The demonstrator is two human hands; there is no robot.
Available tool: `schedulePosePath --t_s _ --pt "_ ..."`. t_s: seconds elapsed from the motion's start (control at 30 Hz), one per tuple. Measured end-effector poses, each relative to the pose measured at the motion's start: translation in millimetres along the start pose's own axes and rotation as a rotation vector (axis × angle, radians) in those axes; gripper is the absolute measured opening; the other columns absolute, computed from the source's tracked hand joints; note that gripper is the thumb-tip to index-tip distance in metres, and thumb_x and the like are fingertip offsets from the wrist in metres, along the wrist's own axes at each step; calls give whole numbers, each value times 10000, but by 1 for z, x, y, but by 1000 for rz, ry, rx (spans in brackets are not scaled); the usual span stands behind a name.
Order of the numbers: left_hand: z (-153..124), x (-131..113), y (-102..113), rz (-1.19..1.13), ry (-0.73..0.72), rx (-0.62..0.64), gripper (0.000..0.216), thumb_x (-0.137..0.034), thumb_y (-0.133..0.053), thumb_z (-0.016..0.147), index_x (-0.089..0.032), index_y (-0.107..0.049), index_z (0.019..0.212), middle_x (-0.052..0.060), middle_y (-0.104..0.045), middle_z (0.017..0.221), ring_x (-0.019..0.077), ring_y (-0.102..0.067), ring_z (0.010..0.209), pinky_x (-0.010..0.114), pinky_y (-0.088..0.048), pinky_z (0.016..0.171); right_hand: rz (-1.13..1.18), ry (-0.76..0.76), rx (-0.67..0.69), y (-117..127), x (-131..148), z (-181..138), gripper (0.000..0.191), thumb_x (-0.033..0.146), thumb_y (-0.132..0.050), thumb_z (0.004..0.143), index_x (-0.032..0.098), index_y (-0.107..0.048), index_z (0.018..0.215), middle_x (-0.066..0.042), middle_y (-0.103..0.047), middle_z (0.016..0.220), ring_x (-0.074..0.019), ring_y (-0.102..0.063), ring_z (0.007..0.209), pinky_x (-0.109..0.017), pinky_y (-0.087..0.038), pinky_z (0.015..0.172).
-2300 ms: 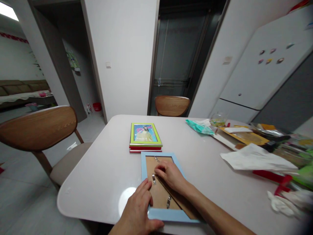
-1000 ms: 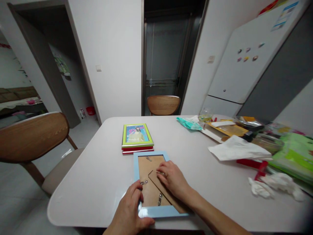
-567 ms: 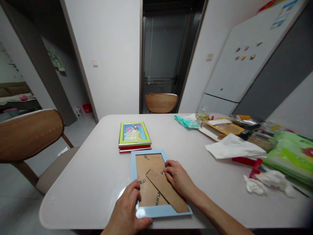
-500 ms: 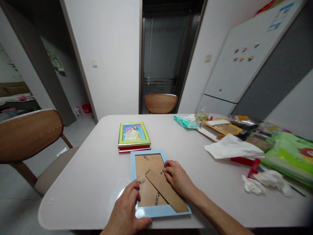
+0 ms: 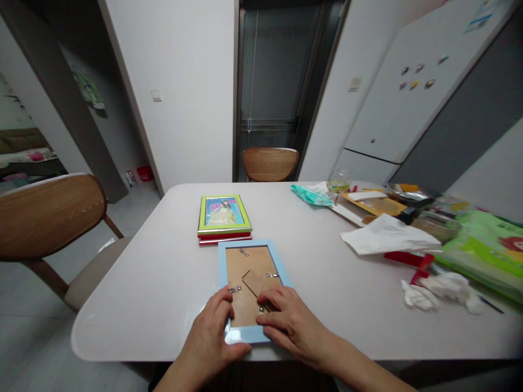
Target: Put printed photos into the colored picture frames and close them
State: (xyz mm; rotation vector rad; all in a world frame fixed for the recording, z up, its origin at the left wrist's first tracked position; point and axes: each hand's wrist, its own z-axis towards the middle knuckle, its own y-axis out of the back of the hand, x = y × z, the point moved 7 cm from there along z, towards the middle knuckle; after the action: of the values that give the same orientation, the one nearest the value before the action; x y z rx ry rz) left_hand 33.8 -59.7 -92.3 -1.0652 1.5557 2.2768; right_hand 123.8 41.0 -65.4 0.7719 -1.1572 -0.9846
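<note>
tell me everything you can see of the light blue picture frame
The light blue picture frame lies back up on the white table. Its border looks glossy; the brown backing looks like fibreboard, with a small metal clip near each side and a strut slanting across, partly hidden. The left hand holds the near-left corner; the right hand touches it around the near clip.

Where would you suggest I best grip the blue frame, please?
The blue frame lies flat, back up; I'd probably pinch the bare far half of its right border, coming from the right, since a frame stack crowds its far left corner.
</note>
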Motion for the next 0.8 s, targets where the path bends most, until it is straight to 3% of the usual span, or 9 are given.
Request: schedulePosePath --t_s 0.2,0.3,0.43,0.57,0.67,0.8 --pt "-1 1 0 -5 27 14 360 -160 -681 484 -202 -458 763 96 -451 1182 238 -358 1167 344 -331 950 62 0 -17 3 3 -3 131 197 -514 723 240 -616 794 -35 -504 956 -186 -428 923 -361 -342 816" --pt "-2 5 0 2 85 1 382 -156 -675 483 -189 -483 812 123 -367 1275 252 -314 1199 359 -306 968 118 -30 -68 8 -10 -4 175 209 -505 723 243 -607 861 -42 -513 986 -186 -441 951 -347 -359 831" --pt "0 10 -2 2 198 -9 590 -184 -687 470 -145 -471 1018 172 -187 1371 274 -263 1227 383 -272 985 58 -378 -307 19 -64 -12 301 228 -437 752 152 -555 1018 -103 -544 1012 -203 -464 955 -362 -367 852" --pt "4 7 -7 -7 224 21 654 -200 -671 497 -126 -445 1106 181 -193 1370 268 -275 1223 377 -258 992 -40 -533 -290 11 -87 -14 406 239 -460 718 108 -511 1100 -132 -547 1038 -236 -467 951 -394 -364 851" --pt "5 5 -9 7 218 36 643 -190 -662 502 -121 -451 1106 179 -181 1374 265 -267 1228 370 -253 993 -100 -483 -323 13 -70 -13 404 242 -479 714 164 -514 1108 -130 -485 1124 -257 -411 1027 -424 -344 855" --pt "5 3 -9 33 197 44 557 -172 -661 504 -143 -489 1033 172 -174 1378 261 -263 1230 361 -261 985 -22 -152 -182 8 -27 -4 256 190 -472 728 261 -611 931 -67 -480 1101 -226 -393 1038 -404 -330 861"
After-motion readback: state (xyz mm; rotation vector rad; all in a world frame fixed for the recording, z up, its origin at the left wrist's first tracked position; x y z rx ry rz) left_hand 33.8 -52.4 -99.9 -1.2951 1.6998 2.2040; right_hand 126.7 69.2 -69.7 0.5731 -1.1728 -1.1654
